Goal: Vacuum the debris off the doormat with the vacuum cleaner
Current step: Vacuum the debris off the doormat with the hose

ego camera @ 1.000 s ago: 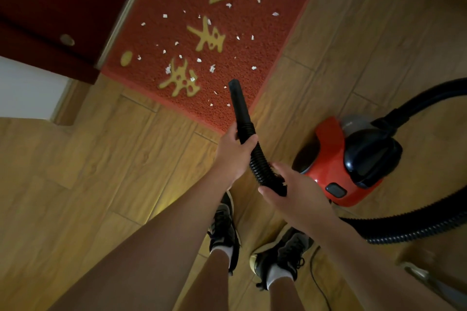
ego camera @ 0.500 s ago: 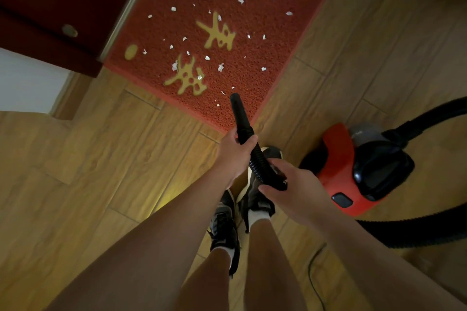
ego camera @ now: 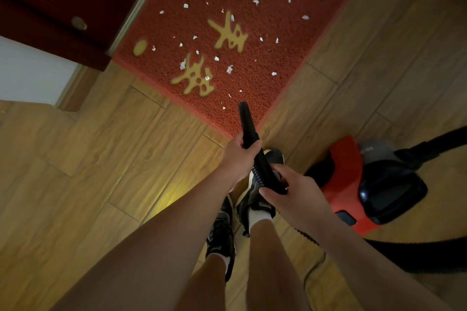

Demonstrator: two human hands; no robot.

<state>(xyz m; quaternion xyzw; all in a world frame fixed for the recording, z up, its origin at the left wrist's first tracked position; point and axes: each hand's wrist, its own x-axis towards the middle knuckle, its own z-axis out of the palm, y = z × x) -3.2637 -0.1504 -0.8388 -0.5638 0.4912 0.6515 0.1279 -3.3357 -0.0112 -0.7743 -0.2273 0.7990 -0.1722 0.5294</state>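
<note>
The red doormat fills the upper middle of the frame, its far end cut off by the top edge, so any litter beyond cannot be judged. The vacuum cleaner sits at the right, probably light enough to drag by its hose, which looks ribbed and flexible and partly leaves the frame at the right. The left hand is wrapped round the base of the stiff black nozzle, and the right hand grips the hose just behind; the rigid part seems best for steering. The nozzle's mouth, over the mat's near corner, is hidden. The debris, white scraps, looks paper-light
</note>
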